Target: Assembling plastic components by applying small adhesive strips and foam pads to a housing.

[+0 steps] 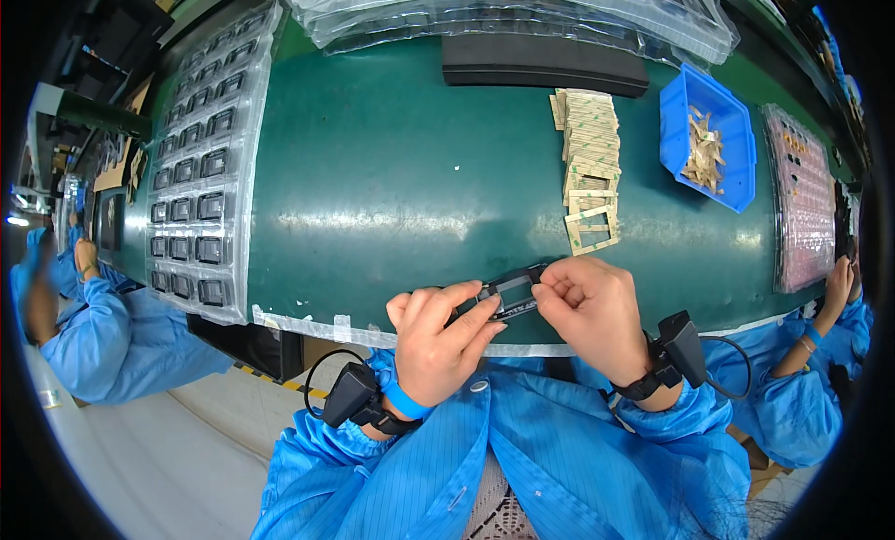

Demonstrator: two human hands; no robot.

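A small black plastic housing (516,296) with a grey rectangular window lies tilted between my hands, near the front edge of the table. My left hand (436,337) grips its left end, with fingers on top and the thumb along the near side. At the right end, my right hand (597,309) is closed in a pinch of thumb and forefinger. Whatever sits between those right fingertips is hidden. Just beyond my right hand lies an overlapping row of cream adhesive frames (590,162) with green marks, the nearest ones showing rectangular openings.
On the left stands a clear blister tray (244,167) of black housings. A blue bin (676,134) with tan scraps is at the right, beside a pink tray (806,204). A black bar (545,64) and stacked clear trays (522,13) line the back. People in blue work at both sides.
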